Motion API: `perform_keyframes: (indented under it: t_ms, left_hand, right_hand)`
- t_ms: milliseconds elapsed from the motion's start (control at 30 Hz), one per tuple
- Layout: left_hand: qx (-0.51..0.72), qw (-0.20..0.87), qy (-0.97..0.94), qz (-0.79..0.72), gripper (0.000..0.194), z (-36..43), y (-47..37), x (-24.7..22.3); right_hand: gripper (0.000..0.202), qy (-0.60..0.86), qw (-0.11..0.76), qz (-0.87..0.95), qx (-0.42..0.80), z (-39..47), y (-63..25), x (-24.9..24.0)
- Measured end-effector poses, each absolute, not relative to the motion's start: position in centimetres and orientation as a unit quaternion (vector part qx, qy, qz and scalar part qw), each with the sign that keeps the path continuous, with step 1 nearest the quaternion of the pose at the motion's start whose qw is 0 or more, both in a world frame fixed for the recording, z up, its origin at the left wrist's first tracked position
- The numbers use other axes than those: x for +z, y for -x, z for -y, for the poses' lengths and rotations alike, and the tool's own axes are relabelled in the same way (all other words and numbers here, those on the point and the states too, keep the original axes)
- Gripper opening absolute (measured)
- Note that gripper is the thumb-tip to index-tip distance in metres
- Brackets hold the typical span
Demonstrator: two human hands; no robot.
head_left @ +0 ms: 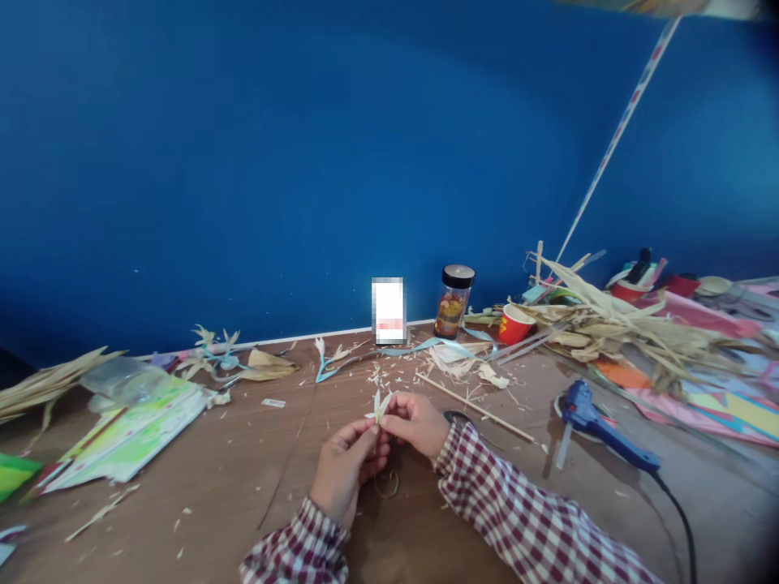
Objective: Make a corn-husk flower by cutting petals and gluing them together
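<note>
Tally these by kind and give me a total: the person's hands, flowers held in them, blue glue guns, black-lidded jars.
Hands: 2 (left hand, right hand)
White-petalled flower: 1
Blue glue gun: 1
Black-lidded jar: 1
Total: 5

There are two hands (346, 470) (421, 423), one held flower (379, 403), one jar (451, 310) and one glue gun (608, 432).

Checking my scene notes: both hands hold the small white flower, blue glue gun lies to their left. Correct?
Side is wrong: the head view shows the blue glue gun lying to the right of the hands. The left hand and right hand do both hold the small white flower.
</note>
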State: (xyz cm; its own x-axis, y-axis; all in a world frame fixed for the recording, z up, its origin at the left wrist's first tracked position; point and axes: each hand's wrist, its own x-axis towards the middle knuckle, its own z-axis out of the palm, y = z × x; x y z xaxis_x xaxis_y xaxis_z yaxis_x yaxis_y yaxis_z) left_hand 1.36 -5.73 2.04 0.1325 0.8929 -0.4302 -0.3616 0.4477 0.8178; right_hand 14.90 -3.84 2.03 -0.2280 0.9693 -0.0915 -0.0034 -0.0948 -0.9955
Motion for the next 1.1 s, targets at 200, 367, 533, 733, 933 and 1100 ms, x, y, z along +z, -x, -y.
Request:
perform_keyframes:
  t_ms: [200, 367, 533, 733, 933, 1100]
  left_hand:
    - [0.443, 0.703, -0.278, -0.482, 0.021, 5.84, -1.34, 2.15]
    - [0.438, 0.705, -0.267, -0.489, 0.019, 5.88, -1.26, 2.44]
    - [0.439, 0.708, -0.264, -0.485, 0.016, 5.84, -1.18, 2.56]
    - [0.45, 0.702, -0.268, -0.483, 0.016, 5.68, -1.15, 2.08]
    - [0.46, 0.697, -0.265, -0.482, 0.019, 5.63, -1.2, 1.89]
    - [0.458, 0.699, -0.264, -0.481, 0.019, 5.72, -1.25, 2.02]
  right_hand:
    - [0.012, 0.455, 0.427, 0.53, 0.574, 3.86, -14.85, 1.99]
    - [0.013, 0.453, 0.431, 0.527, 0.576, 3.75, -14.89, 2.14]
    - [0.014, 0.446, 0.427, 0.535, 0.577, 3.83, -14.96, 2.08]
    - [0.02, 0.457, 0.405, 0.546, 0.574, 3.82, -15.1, 1.86]
    - [0.017, 0.466, 0.396, 0.57, 0.55, 3.74, -15.31, 1.38]
    - [0.016, 0.472, 0.406, 0.563, 0.543, 3.78, -15.14, 1.53]
